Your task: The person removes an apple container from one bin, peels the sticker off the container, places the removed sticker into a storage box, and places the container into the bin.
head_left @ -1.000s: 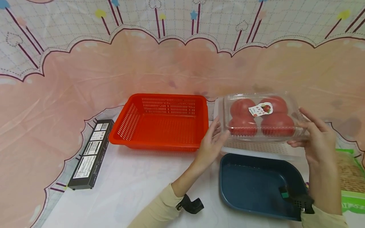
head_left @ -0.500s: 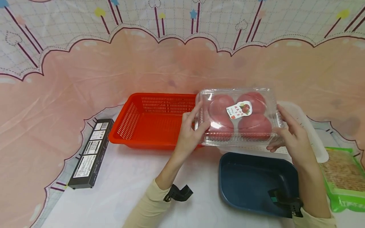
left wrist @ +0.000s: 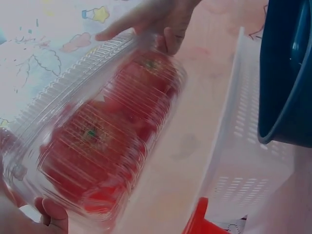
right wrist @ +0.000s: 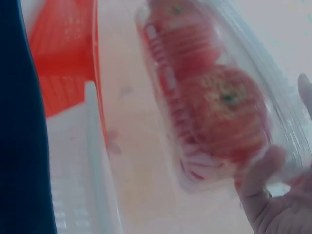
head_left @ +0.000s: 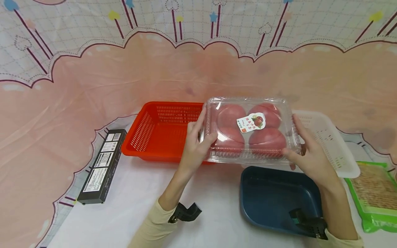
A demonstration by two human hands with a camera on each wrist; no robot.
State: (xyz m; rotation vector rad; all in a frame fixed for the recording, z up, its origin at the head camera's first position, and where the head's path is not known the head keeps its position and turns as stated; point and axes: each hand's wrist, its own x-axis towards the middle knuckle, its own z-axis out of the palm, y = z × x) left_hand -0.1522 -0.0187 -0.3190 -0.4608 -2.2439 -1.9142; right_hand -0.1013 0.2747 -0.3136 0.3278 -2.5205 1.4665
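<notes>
We see red basket (head_left: 164, 137) left of left hand, blue tub (head_left: 266, 203) below right hand. Between hands: clear box (head_left: 247, 143) of tomatoes (head_left: 267, 139). Left hand (head_left: 194, 146) grips left end, right hand (head_left: 313, 163) right end, fingers and thumbs spread part-open around it.

Head view: we've got bright, even, soft light; glare spots on the clear clamshell (head_left: 246, 137), faint shadows on the white tabletop (head_left: 139, 196), fine print on the black box (head_left: 102, 165) unreadable. Left wrist: hazy, washed out upper left. Right wrist: worse, we see smeared tomatoes (right wrist: 222, 109), blue basin (right wrist: 22, 122) very dark, blown-out upper right.
</notes>
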